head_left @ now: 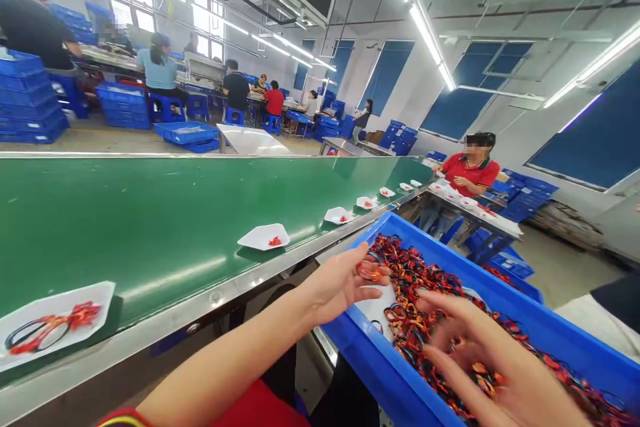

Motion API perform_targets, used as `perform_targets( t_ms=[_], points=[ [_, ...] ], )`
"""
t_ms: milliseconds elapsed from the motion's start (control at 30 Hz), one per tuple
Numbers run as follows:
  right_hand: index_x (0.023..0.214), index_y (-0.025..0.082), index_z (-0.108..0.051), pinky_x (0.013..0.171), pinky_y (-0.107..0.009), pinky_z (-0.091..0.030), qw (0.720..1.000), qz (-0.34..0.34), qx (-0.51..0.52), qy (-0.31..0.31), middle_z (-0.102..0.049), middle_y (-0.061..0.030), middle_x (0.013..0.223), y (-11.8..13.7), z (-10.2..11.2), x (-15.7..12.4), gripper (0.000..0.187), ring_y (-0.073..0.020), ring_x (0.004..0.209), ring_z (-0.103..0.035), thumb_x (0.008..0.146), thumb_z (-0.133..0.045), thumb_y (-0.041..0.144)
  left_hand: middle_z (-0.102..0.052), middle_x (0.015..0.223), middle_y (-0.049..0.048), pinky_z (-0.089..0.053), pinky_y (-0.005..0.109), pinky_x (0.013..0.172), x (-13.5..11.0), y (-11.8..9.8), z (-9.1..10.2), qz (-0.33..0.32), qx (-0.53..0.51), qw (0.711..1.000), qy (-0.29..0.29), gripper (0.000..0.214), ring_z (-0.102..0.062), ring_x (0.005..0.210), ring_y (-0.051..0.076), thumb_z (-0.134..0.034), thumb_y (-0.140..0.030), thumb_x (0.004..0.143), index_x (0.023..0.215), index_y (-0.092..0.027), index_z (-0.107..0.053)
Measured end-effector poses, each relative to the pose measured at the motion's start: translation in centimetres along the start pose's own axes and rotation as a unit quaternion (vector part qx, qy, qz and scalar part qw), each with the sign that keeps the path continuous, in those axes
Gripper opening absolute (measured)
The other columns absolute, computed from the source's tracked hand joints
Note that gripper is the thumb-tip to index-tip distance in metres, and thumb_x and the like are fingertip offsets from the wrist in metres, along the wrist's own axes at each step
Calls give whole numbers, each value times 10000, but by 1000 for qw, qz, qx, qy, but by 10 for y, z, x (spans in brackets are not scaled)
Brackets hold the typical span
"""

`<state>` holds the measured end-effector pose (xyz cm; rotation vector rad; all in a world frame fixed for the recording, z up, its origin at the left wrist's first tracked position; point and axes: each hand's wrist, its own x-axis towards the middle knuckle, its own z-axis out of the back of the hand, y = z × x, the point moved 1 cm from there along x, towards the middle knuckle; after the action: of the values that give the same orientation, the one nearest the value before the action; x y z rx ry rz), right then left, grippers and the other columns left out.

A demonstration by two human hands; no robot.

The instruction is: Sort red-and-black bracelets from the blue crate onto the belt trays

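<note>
My left hand point(340, 285) is over the near left side of a blue plastic bin point(400, 380), its fingers curled around a small looped bundle of red, orange and black wires point(371, 271). Above the middle of the bin my right hand point(505, 360), slightly blurred, has its thumb and fingers spread apart. Under it lies a heap of similar wire bundles point(425, 273), and no bundle shows in its grasp. On the green conveyor belt at the left, a white tray point(95, 297) carries a wire bundle with red parts point(47, 330).
Farther along the green belt point(150, 213) several white trays point(260, 237) with small red pieces stand in a row. The belt's metal edge point(215, 297) runs beside the bin. A co-worker in red point(473, 173) sits at a side table; blue crates point(25, 100) are stacked behind.
</note>
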<state>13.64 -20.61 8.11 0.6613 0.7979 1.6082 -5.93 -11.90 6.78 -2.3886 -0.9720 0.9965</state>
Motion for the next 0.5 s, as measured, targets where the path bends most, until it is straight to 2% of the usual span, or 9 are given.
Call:
perform_targets(
  t_ms=[100, 233, 400, 500],
  points=[
    [1335, 322, -421, 721, -316, -576, 997, 74, -3, 10, -558, -79, 1210, 24, -27, 48, 535, -174, 885, -612, 836, -595, 406, -649, 856, 81, -541, 200, 642, -13, -5, 15, -15, -54, 997, -57, 351, -644, 710, 112, -420, -373, 978, 960, -83, -617],
    [1330, 302, -426, 951, -400, -497, 991, 132, 10, 5, -504, -57, 1321, 33, -57, 92, 542, -214, 1140, -526, 824, -618, 341, -649, 838, 89, -546, 217, 667, -14, -15, 27, -63, -66, 994, -64, 334, -642, 707, 126, -440, -383, 969, 990, -93, -604],
    [1271, 266, -507, 1006, -428, -437, 989, 147, 24, -7, -565, -51, 1261, 33, -65, 105, 432, -217, 1147, -519, 845, -573, 302, -628, 824, 69, -540, 212, 667, -15, -16, 32, -95, -75, 991, -50, 285, -636, 708, 120, -482, -352, 956, 1015, -98, -597],
    [1288, 259, -498, 970, -405, -453, 990, 136, 39, -14, -583, -49, 1238, 32, -65, 106, 467, -206, 1100, -544, 831, -589, 294, -610, 815, 43, -541, 210, 678, -17, -14, 33, -107, -90, 989, -39, 237, -629, 707, 105, -513, -316, 946, 1036, -117, -603]
  ],
)
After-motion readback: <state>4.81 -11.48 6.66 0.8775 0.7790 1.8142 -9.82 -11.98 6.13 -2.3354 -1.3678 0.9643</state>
